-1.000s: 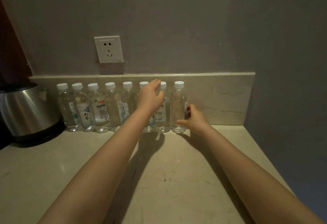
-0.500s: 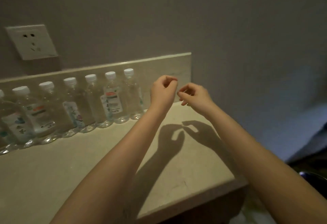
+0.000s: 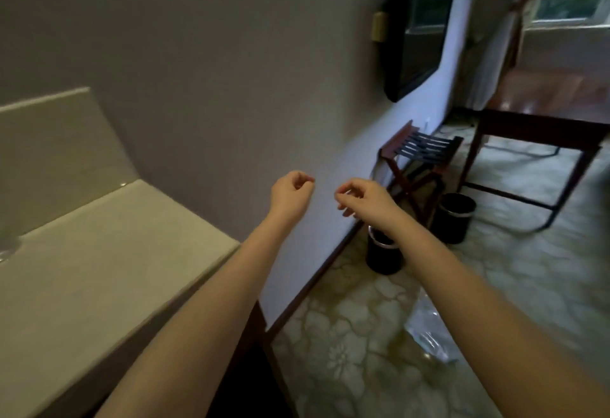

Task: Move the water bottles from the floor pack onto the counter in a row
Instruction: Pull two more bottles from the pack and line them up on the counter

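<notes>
Pale stone counter (image 3: pixel 99 269) sits at our left with a bottle base (image 3: pixel 7 251) at its edge, clear pack wrap (image 3: pixel 425 335) lies on the floor by our right forearm, and our left hand (image 3: pixel 290 193) and right hand (image 3: pixel 366 199) hover beyond, fingers loosely curled, empty.

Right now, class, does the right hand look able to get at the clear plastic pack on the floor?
Probably yes, with a bend: the right hand is empty, and the plastic pack lies on the floor below that forearm, nothing visibly between them.
</notes>
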The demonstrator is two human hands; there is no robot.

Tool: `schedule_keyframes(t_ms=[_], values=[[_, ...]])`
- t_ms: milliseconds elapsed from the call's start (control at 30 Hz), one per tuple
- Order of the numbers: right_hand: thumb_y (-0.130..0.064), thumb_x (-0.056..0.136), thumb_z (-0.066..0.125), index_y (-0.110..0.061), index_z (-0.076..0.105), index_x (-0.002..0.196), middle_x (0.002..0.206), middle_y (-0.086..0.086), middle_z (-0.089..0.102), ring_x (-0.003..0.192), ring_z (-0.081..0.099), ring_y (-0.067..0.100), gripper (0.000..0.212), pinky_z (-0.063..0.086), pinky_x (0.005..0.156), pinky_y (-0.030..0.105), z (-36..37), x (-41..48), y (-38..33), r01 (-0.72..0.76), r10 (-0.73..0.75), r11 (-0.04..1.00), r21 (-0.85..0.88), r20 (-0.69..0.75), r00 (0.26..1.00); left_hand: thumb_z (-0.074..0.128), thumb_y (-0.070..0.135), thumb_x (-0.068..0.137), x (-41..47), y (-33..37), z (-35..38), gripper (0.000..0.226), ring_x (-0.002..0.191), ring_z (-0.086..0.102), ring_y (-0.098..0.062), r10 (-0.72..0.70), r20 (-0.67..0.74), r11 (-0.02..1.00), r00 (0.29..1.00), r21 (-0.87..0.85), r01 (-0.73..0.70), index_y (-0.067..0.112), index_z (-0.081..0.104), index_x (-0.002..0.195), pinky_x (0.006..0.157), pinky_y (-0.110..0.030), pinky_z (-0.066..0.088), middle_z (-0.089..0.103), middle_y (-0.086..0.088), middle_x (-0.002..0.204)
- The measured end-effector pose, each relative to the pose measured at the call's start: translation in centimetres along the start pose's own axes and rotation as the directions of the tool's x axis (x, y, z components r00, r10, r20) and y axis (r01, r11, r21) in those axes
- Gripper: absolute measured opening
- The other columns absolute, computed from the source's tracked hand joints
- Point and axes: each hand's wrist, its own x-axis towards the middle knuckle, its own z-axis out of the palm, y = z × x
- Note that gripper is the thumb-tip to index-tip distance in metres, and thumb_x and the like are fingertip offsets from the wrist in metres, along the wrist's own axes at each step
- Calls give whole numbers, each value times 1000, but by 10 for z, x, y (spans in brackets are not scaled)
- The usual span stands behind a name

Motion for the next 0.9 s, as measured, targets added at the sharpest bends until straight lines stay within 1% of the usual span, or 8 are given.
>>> schedule_keyframes(t_ms=[100, 233, 333, 433, 600, 667, 767, 900], values=[[-16, 87, 64, -11, 66, 92, 76, 8, 68, 70, 66, 20, 8, 57, 76, 35, -72, -17, 65, -55, 52, 997, -54, -59, 997, 54, 8, 91, -8, 5, 92, 20, 83, 55, -19, -40, 140, 997, 989, 69, 31, 1, 67, 106, 68, -24, 41, 65, -12, 101], [-23, 87, 64, -14, 68, 91, 73, 1, 68, 71, 66, 17, 11, 54, 75, 32, -179, -38, 151, -165, 157, 973, -164, -56, 986, 56, 10, 90, -18, 24, 214, 21, 103, 61, -30, -86, 264, 986, 961, 158, 45, 2, 68, 106, 85, -33, 47, 67, -17, 109], [-26, 88, 63, -13, 67, 94, 73, 0, 66, 65, 64, 15, 15, 52, 66, 25, -250, -44, 195, -245, 239, 952, -181, -56, 970, 56, 12, 90, -21, 50, 289, 20, 102, 61, -29, -114, 311, 983, 944, 173, 62, 5, 68, 105, 80, -32, 45, 67, -15, 108], [-27, 88, 63, -14, 67, 93, 71, 0, 66, 65, 65, 17, 14, 55, 71, 32, -309, -38, 226, -286, 282, 941, -178, -50, 958, 55, 15, 91, -14, 77, 353, 21, 103, 60, -25, -86, 376, 981, 923, 192, 14, 8, 68, 105, 79, -28, 43, 67, -12, 110], [-27, 91, 59, -15, 65, 95, 76, 1, 68, 64, 63, 11, 13, 44, 59, 18, -389, -7, 267, -324, 313, 939, -113, -104, 944, 55, 17, 92, 14, 116, 459, 21, 93, 54, -12, -42, 438, 993, 898, 119, -11, 12, 67, 108, 79, -27, 43, 62, 0, 104], [-27, 92, 59, -17, 63, 93, 77, 1, 67, 66, 63, 11, 10, 45, 61, 19, -417, 12, 285, -341, 330, 932, -120, -102, 938, 55, 19, 92, 33, 128, 501, 21, 96, 55, -11, -24, 459, 997, 888, 81, -15, 14, 66, 108, 79, -26, 43, 62, 2, 105], [-26, 93, 58, -14, 63, 100, 76, -1, 64, 67, 62, 12, 15, 52, 64, 22, -457, 48, 313, -359, 346, 913, -194, -97, 933, 54, 19, 92, 68, 140, 562, 21, 100, 54, -12, -5, 498, 999, 867, 42, -18, 14, 65, 110, 82, -27, 44, 60, 2, 106], [-25, 94, 57, -12, 63, 105, 80, 2, 65, 71, 63, 14, 19, 53, 67, 23, -517, 91, 338, -385, 369, 890, -244, -111, 923, 53, 19, 92, 118, 159, 638, 23, 107, 57, -20, -39, 517, 999, 855, 27, 29, 12, 64, 111, 92, -35, 48, 63, -5, 114]])
